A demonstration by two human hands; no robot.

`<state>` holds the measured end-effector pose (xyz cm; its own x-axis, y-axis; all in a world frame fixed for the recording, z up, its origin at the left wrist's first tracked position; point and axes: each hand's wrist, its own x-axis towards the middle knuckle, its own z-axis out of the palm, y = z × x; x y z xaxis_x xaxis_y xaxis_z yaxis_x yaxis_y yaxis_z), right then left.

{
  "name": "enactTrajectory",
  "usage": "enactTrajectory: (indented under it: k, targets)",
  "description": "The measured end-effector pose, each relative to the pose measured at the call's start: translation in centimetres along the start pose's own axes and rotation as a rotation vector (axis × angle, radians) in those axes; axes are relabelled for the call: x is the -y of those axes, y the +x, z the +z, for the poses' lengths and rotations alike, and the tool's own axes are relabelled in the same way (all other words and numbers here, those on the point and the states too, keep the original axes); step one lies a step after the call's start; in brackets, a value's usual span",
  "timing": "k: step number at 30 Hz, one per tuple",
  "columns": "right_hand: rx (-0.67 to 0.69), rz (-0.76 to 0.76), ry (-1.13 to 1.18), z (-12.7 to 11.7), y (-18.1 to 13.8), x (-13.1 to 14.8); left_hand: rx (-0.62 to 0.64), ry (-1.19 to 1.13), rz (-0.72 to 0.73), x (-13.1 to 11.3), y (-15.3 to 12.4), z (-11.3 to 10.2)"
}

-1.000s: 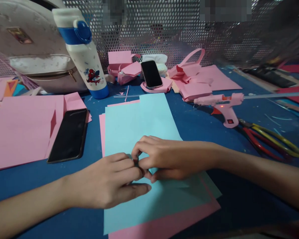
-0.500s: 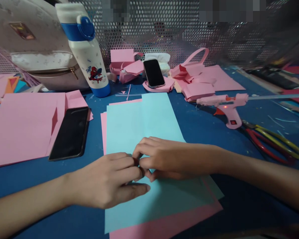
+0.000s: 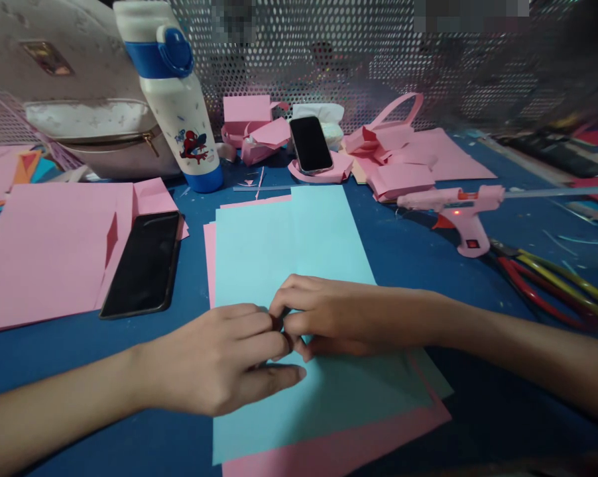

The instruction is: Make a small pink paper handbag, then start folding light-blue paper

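Head view shows the left hand (image 3: 219,361) and right hand (image 3: 329,315) resting on the light blue sheet (image 3: 279,245), fingers curled narrow and fingertips pinched together at one spot. Whatever small thing they grip is hidden. Their weight seems to pin the sheet flat on the pink sheet (image 3: 339,450) beneath. Farther right, the glue gun (image 3: 458,212) and scissors (image 3: 552,281) lie well apart, probably parked within reach.

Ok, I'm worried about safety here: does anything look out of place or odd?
The pink plastic hot glue gun on the blue mat shows a red light, so it seems switched on, while the left hand and right hand are away at the light blue paper sheet. Pink paper scraps lie heaped behind it.
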<state>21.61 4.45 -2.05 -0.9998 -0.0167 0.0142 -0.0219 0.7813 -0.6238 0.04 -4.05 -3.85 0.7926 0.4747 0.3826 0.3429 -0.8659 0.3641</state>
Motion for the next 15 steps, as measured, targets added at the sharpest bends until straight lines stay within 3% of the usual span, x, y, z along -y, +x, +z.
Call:
enactTrajectory:
  k: [15]
  targets:
    - [0.004,0.015,0.083,-0.3,0.01,0.05,0.037,0.097,0.105,0.05,-0.09,-0.36]
